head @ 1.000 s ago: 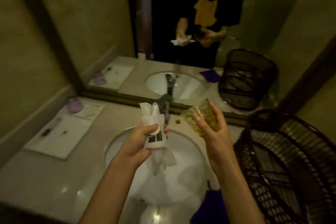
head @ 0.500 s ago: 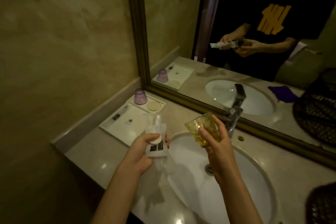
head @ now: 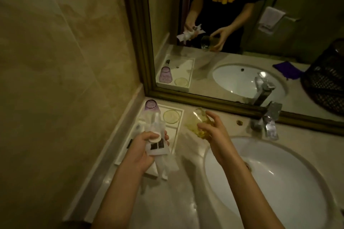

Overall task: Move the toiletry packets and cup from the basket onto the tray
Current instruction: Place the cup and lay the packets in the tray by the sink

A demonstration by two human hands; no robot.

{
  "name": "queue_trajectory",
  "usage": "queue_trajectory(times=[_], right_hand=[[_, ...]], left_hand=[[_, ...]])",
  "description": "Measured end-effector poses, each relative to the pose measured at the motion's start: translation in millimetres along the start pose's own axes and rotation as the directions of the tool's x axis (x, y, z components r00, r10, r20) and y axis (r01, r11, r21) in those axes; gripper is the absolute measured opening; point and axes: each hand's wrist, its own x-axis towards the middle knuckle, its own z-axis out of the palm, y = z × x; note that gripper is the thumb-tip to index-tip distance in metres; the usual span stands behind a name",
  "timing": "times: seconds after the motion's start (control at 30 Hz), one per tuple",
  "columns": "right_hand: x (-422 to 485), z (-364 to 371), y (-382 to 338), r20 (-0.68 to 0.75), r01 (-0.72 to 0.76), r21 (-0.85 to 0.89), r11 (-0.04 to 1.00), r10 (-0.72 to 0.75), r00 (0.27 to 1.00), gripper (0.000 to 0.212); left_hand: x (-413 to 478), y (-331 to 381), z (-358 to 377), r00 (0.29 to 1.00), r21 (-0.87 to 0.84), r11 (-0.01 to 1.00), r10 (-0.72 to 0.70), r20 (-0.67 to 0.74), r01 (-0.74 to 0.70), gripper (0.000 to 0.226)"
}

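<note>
The yellow cup [head: 198, 123] is motion-blurred beside the tray [head: 176, 136], its outline smeared. The left hand [head: 141, 151] and its clear packets [head: 155, 136] cover much of the tray. Print on the packets' dark labels is unreadable.

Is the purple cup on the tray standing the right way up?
No, upside down. The purple cup sits mouth-down on the tray, its closed base facing up.

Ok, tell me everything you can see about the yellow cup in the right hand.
The yellow cup looks like translucent, textured glass or plastic, pale amber. It is blurred, so finer detail is lost. It is tilted, not upright, and held in the fingers of the right hand, above the counter between the tray and the sink. Only the hand touches it.
</note>
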Motion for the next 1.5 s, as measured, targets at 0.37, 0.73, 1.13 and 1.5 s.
queue_trajectory(times=[0.37,0.73,1.13,1.5], right_hand=[[101,63,5,0.034,0.158,-0.693,0.703,-0.186,0.982,0.063],[188,113,47,0.279,0.279,-0.96,0.002,0.034,0.96,0.058],[185,116,35,0.234,0.229,-0.972,0.054,0.117,0.965,0.074],[46,116,-8,0.482,0.538,-0.816,0.212,-0.264,0.835,0.026]], left_hand=[[22,30,-18,0.999,-0.062,0.997,-0.05,-0.012,0.049,0.044],[37,40,-52,0.993,-0.087,0.996,-0.043,-0.107,0.033,0.043],[49,36,-40,0.995,-0.011,0.998,-0.055,-0.083,0.054,0.044],[58,29,-27,0.998,-0.147,0.987,-0.063,0.005,0.063,0.048]])
